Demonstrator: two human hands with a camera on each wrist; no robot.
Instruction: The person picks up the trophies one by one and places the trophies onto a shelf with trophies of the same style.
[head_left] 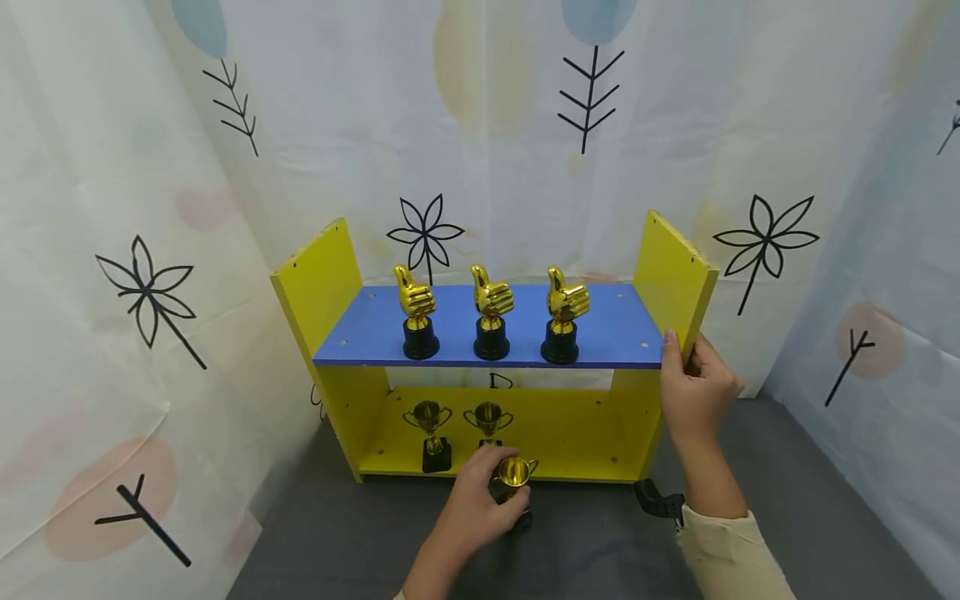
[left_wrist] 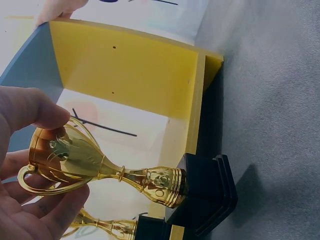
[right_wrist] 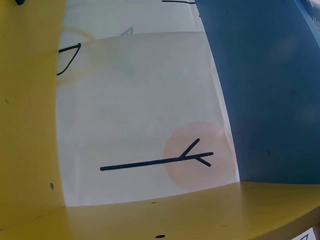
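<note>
My left hand (head_left: 483,500) pinches the cup of a gold trophy (left_wrist: 67,155) with a black base, in front of the shelf's lower board. In the left wrist view the thumb and fingers sit around the cup, by its handles. My right hand (head_left: 697,387) grips the front edge of the right side panel (head_left: 678,267) of a yellow and blue shelf, near the blue board's level. Two more trophy cups, a left one (head_left: 429,429) and a middle one (head_left: 487,419), stand on the yellow lower board (head_left: 555,417); my left hand partly covers the middle one.
Three gold thumbs-up trophies (head_left: 491,304) with black bases stand in a row on the blue upper board (head_left: 615,325). The shelf rests on a grey surface (head_left: 600,542). Behind it hangs a patterned white cloth (head_left: 510,175). A black strap (head_left: 660,500) is at my right wrist.
</note>
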